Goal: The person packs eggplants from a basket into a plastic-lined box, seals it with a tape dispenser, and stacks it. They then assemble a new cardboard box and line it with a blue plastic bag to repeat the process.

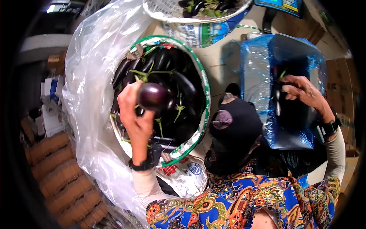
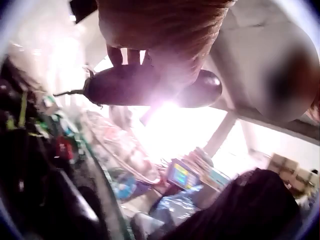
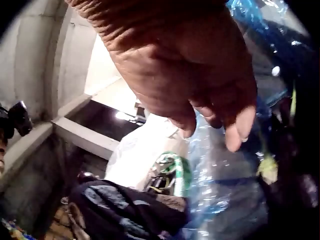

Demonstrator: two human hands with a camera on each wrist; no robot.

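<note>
Purple and gleaming: gripping an eggplant (image 1: pixel 153 96) in the left hand (image 1: pixel 133 110), wrapping it with fingers and thumb, holding it above the heap of eggplants (image 1: pixel 187 82) in the green-rimmed sack (image 1: pixel 207 95) at left. Over at right, reaching with the right hand (image 1: pixel 305 91) over a blue-plastic-lined box (image 1: pixel 253 76), bending the fingers loosely, half wide, near a green stem (image 1: pixel 282 73), not quite telling whether touching it. Glimpsing at far centre a second sack (image 1: pixel 198 20) with more eggplants inside; looking left of the green-rimmed sack, meeting clear plastic sheeting (image 1: pixel 91 57) lying crumpled alongside.
</note>
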